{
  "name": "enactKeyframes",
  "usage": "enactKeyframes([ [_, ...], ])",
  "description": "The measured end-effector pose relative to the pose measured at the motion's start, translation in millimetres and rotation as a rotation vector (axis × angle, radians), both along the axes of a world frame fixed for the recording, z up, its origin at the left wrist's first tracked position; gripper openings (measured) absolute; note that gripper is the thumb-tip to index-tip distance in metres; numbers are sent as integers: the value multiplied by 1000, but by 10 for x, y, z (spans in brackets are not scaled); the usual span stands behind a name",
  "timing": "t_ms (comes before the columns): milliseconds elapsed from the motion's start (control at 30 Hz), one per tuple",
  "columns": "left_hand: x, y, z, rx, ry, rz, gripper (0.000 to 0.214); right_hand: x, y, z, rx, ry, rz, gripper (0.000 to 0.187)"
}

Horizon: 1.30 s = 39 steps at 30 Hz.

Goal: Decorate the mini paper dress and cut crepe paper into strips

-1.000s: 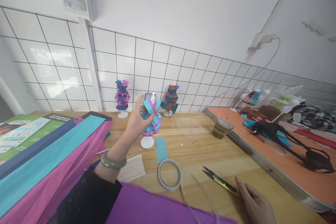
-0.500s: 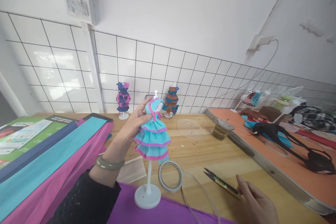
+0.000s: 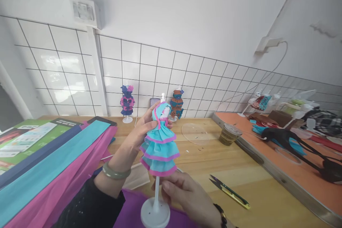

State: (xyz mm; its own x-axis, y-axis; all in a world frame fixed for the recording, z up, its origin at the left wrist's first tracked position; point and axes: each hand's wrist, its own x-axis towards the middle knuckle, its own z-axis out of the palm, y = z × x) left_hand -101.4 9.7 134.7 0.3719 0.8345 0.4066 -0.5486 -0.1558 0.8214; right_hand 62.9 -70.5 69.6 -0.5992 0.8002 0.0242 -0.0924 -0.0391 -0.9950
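A small mannequin [image 3: 161,142] on a white stand wears a turquoise paper dress with pink trim. My left hand [image 3: 143,128] grips it at the bodice, fingers closed round the torso. My right hand [image 3: 184,192] pinches the thin white pole just under the skirt, above the round base. The mannequin is held upright above the wooden table [image 3: 213,156], close to me.
Two other dressed mannequins [image 3: 127,100] [image 3: 176,104] stand by the tiled wall. Yellow-handled snips [image 3: 229,191] lie at the right. A clear disc [image 3: 196,133] and a plastic cup [image 3: 229,134] sit farther back. Sheets of coloured crepe paper [image 3: 53,171] cover the left; an orange board [image 3: 280,149] lies right.
My left hand lifted the mannequin off the table and brought it toward me. My right hand left the snips and took hold of the pole.
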Motion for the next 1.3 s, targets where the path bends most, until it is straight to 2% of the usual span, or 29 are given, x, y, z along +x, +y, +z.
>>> enactKeyframes([
  [167,-8,-23,-21,-61,-1,44,43,-148,56,-94,-117,189,77,33],
  [267,-14,29,-58,-82,-11,46,37,-167,58,10,-46,149,56,31],
  [367,-50,110,-56,-63,1,56,44,-151,103,140,27,37,-46,33],
  [433,-93,174,-49,-52,18,123,53,-130,171,185,81,-49,-142,34],
  [567,-169,270,-53,-46,0,351,60,-83,349,152,286,-180,-302,31],
  [633,-174,281,-53,-26,9,402,60,-59,426,99,392,-240,-347,30],
  [767,-120,249,-36,17,133,497,65,-13,514,-27,519,-333,-384,29],
  [900,-49,220,-19,-6,236,563,72,27,543,-128,589,-379,-409,28],
  [1067,6,215,-19,-39,224,576,77,46,565,-200,661,-406,-424,23],
  [1300,12,220,-30,-39,221,578,75,58,597,-248,683,-404,-428,24],
])
